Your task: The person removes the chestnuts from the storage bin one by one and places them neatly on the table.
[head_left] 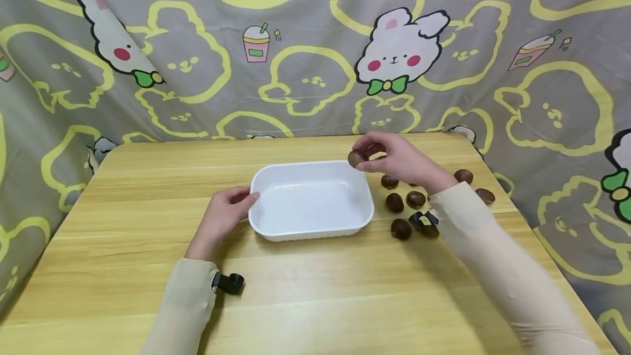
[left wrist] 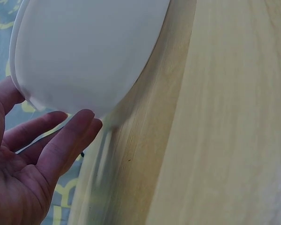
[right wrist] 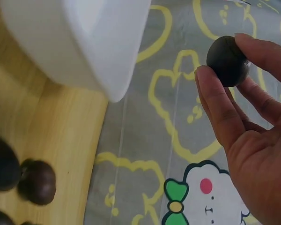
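Observation:
A white rectangular plastic container (head_left: 310, 204) stands on the table with nothing inside it. My left hand (head_left: 224, 215) holds its left end, thumb at the rim and fingers against the outer wall, as the left wrist view of the container (left wrist: 89, 51) shows. Above the container's back right corner, my right hand (head_left: 396, 159) pinches a brown chestnut (head_left: 356, 158) between thumb and fingertips. The right wrist view shows this chestnut (right wrist: 227, 61) held clear of the container's wall. Several more chestnuts (head_left: 401, 229) lie to the container's right, some partly hidden by the right forearm.
The wood-grain table (head_left: 315, 295) meets a grey patterned curtain (head_left: 305, 26) along its back edge and sides. Two chestnuts, one of them farthest right (head_left: 485, 196), lie close to the table's right edge. Each sleeve carries a black wrist camera (head_left: 230, 283).

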A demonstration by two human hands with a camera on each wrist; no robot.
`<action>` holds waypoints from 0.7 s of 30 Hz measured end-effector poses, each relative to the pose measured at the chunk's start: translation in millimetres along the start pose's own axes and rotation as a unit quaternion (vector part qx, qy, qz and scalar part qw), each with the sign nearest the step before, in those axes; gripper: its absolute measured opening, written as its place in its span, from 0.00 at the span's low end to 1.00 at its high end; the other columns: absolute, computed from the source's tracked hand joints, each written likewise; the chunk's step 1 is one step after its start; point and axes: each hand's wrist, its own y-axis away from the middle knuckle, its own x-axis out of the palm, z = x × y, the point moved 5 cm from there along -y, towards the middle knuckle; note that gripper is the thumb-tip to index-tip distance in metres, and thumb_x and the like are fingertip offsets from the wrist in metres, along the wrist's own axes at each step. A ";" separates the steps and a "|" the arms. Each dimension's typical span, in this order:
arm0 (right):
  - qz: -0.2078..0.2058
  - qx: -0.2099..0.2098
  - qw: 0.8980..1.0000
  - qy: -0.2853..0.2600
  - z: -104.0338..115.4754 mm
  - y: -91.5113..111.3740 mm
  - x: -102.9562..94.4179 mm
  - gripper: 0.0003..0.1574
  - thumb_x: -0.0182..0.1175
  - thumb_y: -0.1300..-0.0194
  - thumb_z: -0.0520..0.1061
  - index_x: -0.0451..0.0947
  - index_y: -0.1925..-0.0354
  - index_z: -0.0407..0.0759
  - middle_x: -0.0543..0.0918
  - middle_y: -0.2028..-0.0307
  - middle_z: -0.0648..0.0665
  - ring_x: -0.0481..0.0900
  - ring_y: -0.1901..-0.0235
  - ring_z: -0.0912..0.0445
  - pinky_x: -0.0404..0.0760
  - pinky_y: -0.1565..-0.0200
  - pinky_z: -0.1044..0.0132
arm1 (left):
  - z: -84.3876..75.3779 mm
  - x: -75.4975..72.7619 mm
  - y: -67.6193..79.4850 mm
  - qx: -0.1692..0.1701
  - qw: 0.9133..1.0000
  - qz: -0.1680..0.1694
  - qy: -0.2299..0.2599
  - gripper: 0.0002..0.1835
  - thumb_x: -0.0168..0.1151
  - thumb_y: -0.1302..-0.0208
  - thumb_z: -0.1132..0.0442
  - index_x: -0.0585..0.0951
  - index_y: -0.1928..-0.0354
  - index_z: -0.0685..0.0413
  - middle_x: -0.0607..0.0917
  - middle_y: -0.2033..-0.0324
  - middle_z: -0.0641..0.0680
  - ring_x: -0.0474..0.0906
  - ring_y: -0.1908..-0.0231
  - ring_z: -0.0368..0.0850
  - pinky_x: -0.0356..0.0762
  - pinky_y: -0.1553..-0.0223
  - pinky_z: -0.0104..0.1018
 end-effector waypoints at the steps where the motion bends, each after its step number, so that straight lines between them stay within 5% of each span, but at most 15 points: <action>1: 0.002 0.001 1.000 0.004 -2.0 1.5 -0.5 0.20 0.69 0.38 0.42 0.78 0.49 0.42 0.81 0.52 0.46 0.77 0.50 0.52 0.78 0.50 0.56 | -0.1 0.2 -0.2 0.001 1.000 0.001 0.001 0.27 0.61 0.30 0.54 0.75 0.39 0.68 0.79 0.45 0.67 0.79 0.50 0.55 0.82 0.55 0.34; 21: -0.013 0.040 0.999 0.001 -42.8 49.5 -18.2 0.24 0.68 0.37 0.39 0.75 0.44 0.39 0.80 0.50 0.42 0.76 0.46 0.48 0.76 0.45 0.53 | -1.3 -0.6 1.7 0.005 1.000 0.009 0.019 0.27 0.61 0.30 0.55 0.74 0.39 0.70 0.78 0.45 0.69 0.79 0.49 0.58 0.83 0.56 0.34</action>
